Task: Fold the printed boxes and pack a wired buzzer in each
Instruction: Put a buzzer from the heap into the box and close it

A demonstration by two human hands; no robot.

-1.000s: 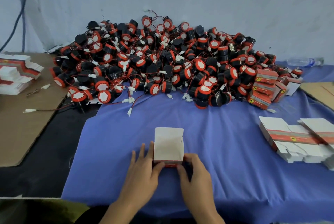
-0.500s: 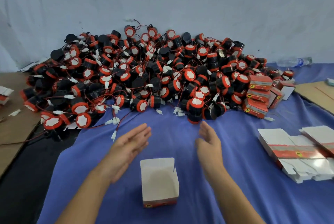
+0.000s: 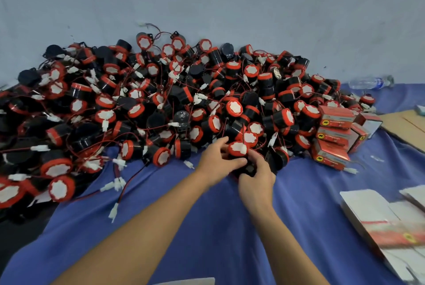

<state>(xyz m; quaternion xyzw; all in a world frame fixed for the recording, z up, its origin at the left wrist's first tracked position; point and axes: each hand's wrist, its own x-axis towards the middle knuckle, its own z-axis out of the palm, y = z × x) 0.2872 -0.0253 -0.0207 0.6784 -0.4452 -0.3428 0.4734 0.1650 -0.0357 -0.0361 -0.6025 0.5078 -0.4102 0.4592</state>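
A big pile of black buzzers with red rims and red wires [image 3: 161, 100] covers the far half of the blue cloth [image 3: 207, 227]. At its front edge both my hands hold one buzzer [image 3: 238, 149], red rim and white face up. My left hand [image 3: 216, 158] grips its left side; my right hand [image 3: 255, 174] curls round its black body from below. The folded open box [image 3: 186, 281] shows only as a white sliver at the bottom edge. Closed red printed boxes [image 3: 333, 135] are stacked at the pile's right end.
Flat unfolded box blanks [image 3: 379, 222] lie at the right on the cloth. Cardboard [image 3: 404, 128] sits at the far right, a plastic bottle [image 3: 368, 82] by the wall. Loose white connectors [image 3: 115, 186] trail from the pile onto the cloth.
My hands left the open box, reached forward to the pile and took hold of one buzzer. The view tilted forward, so the box has slid to the bottom edge.
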